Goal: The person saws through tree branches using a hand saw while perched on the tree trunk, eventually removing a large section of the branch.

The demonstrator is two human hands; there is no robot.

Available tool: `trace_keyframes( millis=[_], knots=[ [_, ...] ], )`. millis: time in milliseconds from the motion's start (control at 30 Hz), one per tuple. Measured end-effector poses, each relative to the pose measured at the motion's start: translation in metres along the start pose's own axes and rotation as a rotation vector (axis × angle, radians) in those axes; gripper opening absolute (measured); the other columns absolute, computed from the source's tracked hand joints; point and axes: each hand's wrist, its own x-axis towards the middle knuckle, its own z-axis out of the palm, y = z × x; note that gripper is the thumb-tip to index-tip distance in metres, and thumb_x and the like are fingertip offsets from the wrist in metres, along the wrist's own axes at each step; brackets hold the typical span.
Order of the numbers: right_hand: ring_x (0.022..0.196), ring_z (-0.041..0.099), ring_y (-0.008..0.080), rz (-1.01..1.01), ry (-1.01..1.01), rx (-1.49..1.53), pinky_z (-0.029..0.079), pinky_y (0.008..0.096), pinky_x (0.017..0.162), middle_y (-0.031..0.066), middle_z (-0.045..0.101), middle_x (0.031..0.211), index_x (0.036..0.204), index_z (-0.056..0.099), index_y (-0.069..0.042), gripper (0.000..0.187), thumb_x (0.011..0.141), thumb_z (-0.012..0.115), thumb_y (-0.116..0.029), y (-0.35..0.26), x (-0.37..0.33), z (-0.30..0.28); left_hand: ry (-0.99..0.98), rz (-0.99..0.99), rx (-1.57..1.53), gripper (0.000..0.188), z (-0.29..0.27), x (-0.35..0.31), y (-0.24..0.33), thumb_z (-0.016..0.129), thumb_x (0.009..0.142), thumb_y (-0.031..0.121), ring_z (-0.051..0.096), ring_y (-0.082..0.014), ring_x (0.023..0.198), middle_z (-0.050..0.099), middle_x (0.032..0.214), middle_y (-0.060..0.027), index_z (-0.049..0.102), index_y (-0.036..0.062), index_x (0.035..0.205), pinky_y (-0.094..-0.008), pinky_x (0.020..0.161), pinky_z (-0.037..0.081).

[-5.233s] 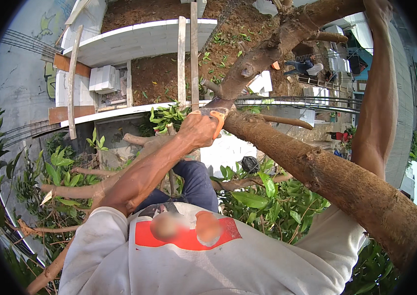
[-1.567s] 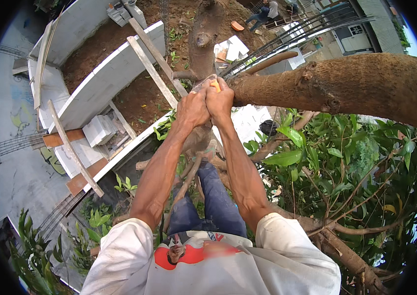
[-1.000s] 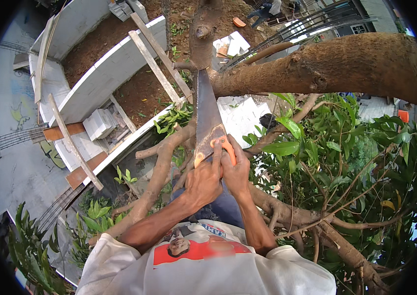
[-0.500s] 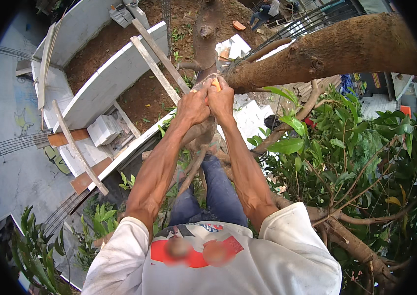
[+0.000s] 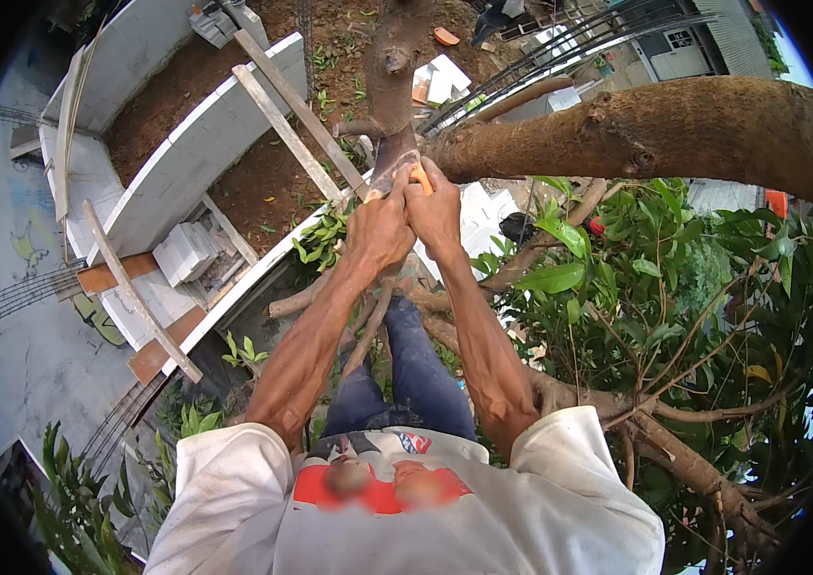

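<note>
An orange-handled tool (image 5: 421, 178) is held in front of me, against the fork of the tree trunk (image 5: 391, 91). My right hand (image 5: 436, 213) wraps round its handle. Pressed beside it, my left hand (image 5: 381, 230) is closed on the same tool; its fingers are partly hidden. A dark, flat part just beyond my knuckles looks like a blade, but I cannot tell its exact kind. Both arms reach straight forward. A thick branch (image 5: 637, 134) leaves the fork to the right, close past my right hand.
My legs (image 5: 426, 374) stand among lower branches. Leafy boughs (image 5: 656, 278) crowd the right side. Far below on the left are a curved white block wall (image 5: 205, 144), wooden planks (image 5: 287, 129) and stacked blocks (image 5: 186, 254). Part of another person (image 5: 495, 17) shows at the top.
The view has shifted slightly, so the thick branch and the trunk fork appear lower. Both hands have drawn a little nearer to me, still gripping the orange-handled tool.
</note>
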Motion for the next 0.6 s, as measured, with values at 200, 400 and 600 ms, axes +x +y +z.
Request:
trace_keyframes(
  millis=[200, 400, 600],
  knots=[
    [0.092, 0.073, 0.0238, -0.286, 0.084, -0.079, 0.058, 0.0371, 0.081, 0.0223, 0.074, 0.105, 0.147, 0.057, 0.004, 0.055, 0.094, 0.058, -0.006, 0.003, -0.112, -0.009, 0.223, 0.249, -0.136, 0.086, -0.019, -0.104, 0.02, 0.067, 0.089, 0.015, 0.072, -0.0473, 0.08, 0.074, 0.091, -0.0277, 0.032, 0.0145, 0.167, -0.0582, 0.069, 0.057],
    [0.058, 0.059, 0.012, -0.151, 0.035, 0.087, 0.048, 0.0332, 0.053, 0.0091, 0.066, 0.073, 0.143, 0.059, 0.006, 0.051, 0.095, 0.059, -0.011, 0.02, 0.045, 0.004, 0.088, 0.087, -0.061, 0.049, -0.009, 0.028, 0.002, 0.062, 0.093, 0.023, 0.072, -0.0492, 0.085, 0.073, 0.092, -0.0306, 0.063, 0.0105, 0.14, -0.0589, 0.075, 0.056],
    [0.129, 0.064, 0.028, -0.258, 0.016, 0.001, 0.05, 0.0367, 0.108, 0.0279, 0.062, 0.143, 0.157, 0.041, 0.012, 0.065, 0.094, 0.055, -0.003, 0.039, -0.159, 0.016, 0.383, 0.385, -0.244, 0.085, -0.008, -0.141, -0.015, 0.068, 0.084, 0.008, 0.072, -0.0461, 0.098, 0.076, 0.1, -0.024, 0.042, 0.0127, 0.164, -0.0528, 0.079, 0.057]
  ],
)
